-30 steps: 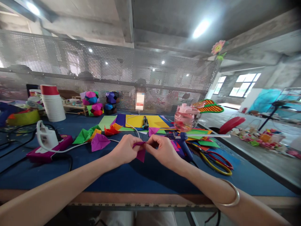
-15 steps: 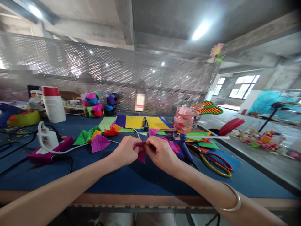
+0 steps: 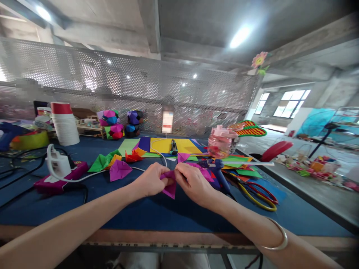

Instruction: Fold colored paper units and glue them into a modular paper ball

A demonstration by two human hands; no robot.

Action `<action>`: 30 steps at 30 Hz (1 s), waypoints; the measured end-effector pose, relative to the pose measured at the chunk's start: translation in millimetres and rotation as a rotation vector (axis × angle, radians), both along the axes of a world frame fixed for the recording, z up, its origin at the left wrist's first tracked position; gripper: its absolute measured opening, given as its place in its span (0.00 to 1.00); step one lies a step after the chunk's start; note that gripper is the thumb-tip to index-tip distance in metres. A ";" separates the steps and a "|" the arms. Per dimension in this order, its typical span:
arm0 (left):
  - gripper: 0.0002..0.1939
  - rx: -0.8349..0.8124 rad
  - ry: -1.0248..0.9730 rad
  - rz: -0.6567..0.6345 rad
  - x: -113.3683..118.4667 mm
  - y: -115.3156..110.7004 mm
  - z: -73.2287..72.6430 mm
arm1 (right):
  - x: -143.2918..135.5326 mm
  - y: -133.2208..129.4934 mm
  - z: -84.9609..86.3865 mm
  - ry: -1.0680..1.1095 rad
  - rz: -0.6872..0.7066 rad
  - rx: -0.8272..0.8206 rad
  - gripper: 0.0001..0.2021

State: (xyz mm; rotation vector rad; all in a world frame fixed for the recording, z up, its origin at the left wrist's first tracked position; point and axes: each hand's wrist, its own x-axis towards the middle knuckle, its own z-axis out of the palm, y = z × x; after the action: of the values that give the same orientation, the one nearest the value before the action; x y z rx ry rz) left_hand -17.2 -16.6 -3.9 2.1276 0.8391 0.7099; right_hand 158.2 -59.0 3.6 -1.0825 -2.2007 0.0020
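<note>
Hands (image 3: 172, 182) nearly meeting, fingers curled, pinching purple paper (image 3: 169, 189)

This looks like a craft workshop: a bare grey concrete ceiling (image 3: 196, 22), a perforated grey metal screen (image 3: 134, 86), a long blue-topped worktable (image 3: 126, 216) bearing a blue glue gun (image 3: 220, 173), red-and-yellow-handled scissors (image 3: 259, 196) and brightly coloured folded paper shapes (image 3: 120, 170). Blurred shelving (image 3: 346, 123) seemingly stands at right.
</note>
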 end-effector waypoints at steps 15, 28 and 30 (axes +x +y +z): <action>0.09 0.102 -0.036 0.106 -4.5 0.2 8.0 | 0.1 2.6 -3.9 -0.005 -0.007 -0.091 0.12; 0.09 0.075 -0.086 0.041 -5.4 -3.1 10.0 | -4.8 -6.9 3.8 0.046 0.004 -0.146 0.15; 0.09 0.070 -0.085 0.034 -5.1 -2.3 9.5 | -4.3 -5.9 4.0 0.036 -0.007 -0.148 0.13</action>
State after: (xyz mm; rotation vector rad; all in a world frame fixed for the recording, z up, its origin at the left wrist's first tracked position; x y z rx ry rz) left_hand -22.3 -19.0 5.5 2.1333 0.8168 0.8519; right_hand 153.8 -64.9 7.6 -1.1614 -2.1920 0.1823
